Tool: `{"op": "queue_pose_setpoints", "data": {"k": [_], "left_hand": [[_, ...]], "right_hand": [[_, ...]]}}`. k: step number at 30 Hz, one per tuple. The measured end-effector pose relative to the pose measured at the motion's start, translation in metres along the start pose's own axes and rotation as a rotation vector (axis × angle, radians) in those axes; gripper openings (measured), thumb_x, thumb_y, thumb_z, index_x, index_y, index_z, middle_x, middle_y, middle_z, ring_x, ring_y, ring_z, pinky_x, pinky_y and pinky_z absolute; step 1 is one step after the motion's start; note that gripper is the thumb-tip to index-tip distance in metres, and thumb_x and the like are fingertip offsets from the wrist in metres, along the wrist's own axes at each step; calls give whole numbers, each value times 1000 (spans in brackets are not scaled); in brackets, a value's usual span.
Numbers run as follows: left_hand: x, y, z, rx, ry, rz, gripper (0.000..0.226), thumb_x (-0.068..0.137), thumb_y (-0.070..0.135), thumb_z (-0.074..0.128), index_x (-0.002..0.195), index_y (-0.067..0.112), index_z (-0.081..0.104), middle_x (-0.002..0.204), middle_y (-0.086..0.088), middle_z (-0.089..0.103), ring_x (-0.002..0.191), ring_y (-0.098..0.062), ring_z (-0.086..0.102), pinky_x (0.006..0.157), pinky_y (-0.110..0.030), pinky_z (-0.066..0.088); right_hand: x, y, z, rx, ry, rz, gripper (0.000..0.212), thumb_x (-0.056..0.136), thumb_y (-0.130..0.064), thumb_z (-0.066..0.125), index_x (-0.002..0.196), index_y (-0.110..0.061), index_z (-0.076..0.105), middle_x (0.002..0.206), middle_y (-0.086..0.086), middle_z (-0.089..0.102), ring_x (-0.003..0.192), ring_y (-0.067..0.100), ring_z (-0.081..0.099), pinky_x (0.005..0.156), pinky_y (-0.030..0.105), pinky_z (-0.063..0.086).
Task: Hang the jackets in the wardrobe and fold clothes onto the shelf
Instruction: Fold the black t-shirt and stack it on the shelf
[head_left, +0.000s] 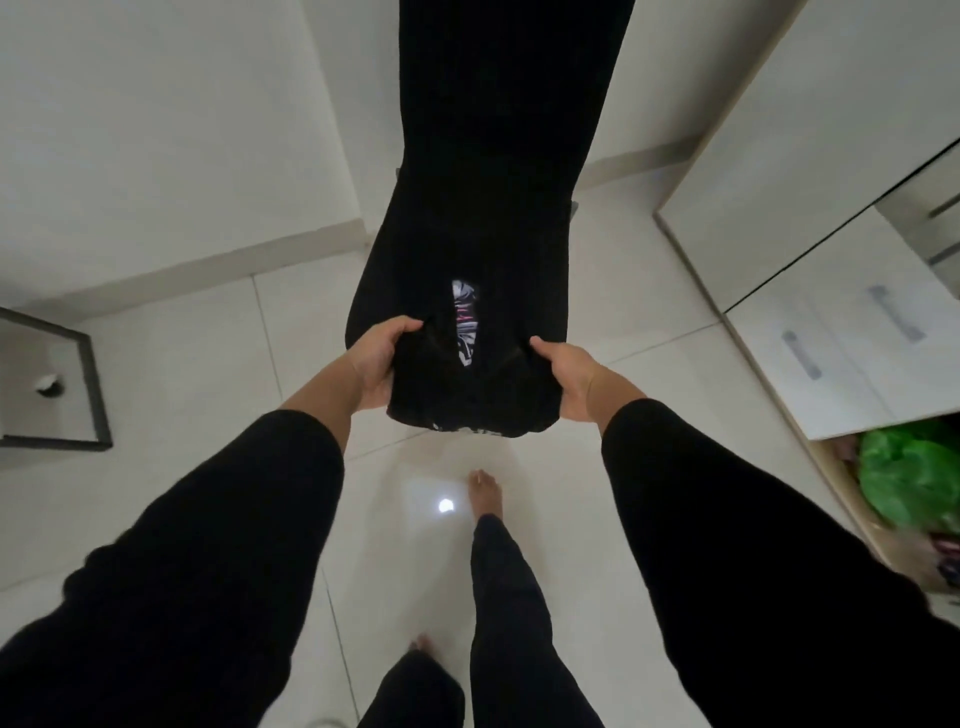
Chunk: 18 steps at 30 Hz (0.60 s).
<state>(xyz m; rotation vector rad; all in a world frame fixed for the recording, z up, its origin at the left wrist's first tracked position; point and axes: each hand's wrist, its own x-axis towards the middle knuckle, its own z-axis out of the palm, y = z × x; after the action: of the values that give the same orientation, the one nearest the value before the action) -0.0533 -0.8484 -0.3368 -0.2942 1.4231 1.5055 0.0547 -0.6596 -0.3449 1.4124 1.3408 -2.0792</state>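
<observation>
Now | one black garment (483, 182) | left hand (376, 361), right hand (569, 376) each gripping it

A long black garment (493, 156) hangs stretched upward, its bunched lower end showing a patterned lining.

head cam | steep downward look | close over both forearms | tiled floor (597, 415) below
</observation>
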Motion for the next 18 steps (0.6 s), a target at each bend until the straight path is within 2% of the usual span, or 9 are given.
{"op": "queue_pose_setpoints", "data": {"k": [4, 7, 8, 10, 12, 14, 16, 18], "left_hand": [[59, 40, -3, -17, 52, 24, 39, 89, 34, 52, 121, 13, 58, 119, -14, 63, 111, -31, 59, 101, -45, 43], [112, 72, -1, -36, 88, 51, 42, 90, 32, 54, 126, 11, 55, 120, -12, 62, 108, -28, 61, 91, -41, 50], [132, 81, -1, -45, 126, 69, 40, 91, 31, 53, 126, 10, 54, 120, -12, 62, 107, -27, 61, 88, -40, 52], [177, 93, -5, -16, 266, 137, 37, 93, 31, 52, 126, 13, 52, 121, -11, 60, 108, -28, 60, 91, -43, 51], [220, 94, -12, 203, 404, 221, 43, 92, 35, 55, 131, 21, 46, 126, -9, 55, 112, -28, 57, 99, -46, 47], [248, 84, -17, 423, 468, 256, 55, 90, 32, 60, 138, 26, 36, 137, -7, 48, 122, -25, 50, 106, -42, 41], [264, 66, -23, 585, 568, 286, 62, 88, 27, 63, 142, 23, 31, 144, -7, 41, 130, -24, 42, 111, -40, 35], [265, 44, -25, 664, 774, 308, 62, 87, 29, 62, 141, 19, 32, 148, -6, 33, 136, -23, 35, 114, -47, 27]], "right_hand": [[49, -50, -2, -14, 41, -53, 37, 97, -38, 46, 120, -8, 51, 113, 14, 62, 104, 32, 59, 95, 46, 46], [102, -90, 1, -90, 84, -93, 47, 96, -44, 46, 126, -9, 47, 123, 14, 57, 113, 31, 56, 104, 47, 42], [121, -102, 3, -119, 108, -121, 49, 96, -46, 45, 130, -12, 45, 126, 13, 55, 116, 31, 54, 105, 48, 41], [159, -119, 6, -188, 171, -205, 52, 94, -47, 47, 136, -18, 38, 134, 12, 48, 121, 30, 49, 106, 49, 40], [191, -127, 6, -253, 220, -279, 58, 92, -43, 54, 140, -23, 29, 139, 9, 42, 123, 28, 46, 106, 46, 39], [217, -129, 5, -324, 256, -294, 67, 91, -37, 59, 144, -24, 22, 142, 8, 39, 125, 28, 44, 106, 42, 40], [236, -125, 2, -393, 299, -250, 76, 87, -36, 64, 147, -24, 18, 144, 9, 37, 127, 29, 43, 106, 42, 39], [249, -121, 1, -454, 348, -196, 84, 82, -41, 68, 147, -26, 17, 144, 11, 36, 128, 32, 42, 106, 46, 39]]}}
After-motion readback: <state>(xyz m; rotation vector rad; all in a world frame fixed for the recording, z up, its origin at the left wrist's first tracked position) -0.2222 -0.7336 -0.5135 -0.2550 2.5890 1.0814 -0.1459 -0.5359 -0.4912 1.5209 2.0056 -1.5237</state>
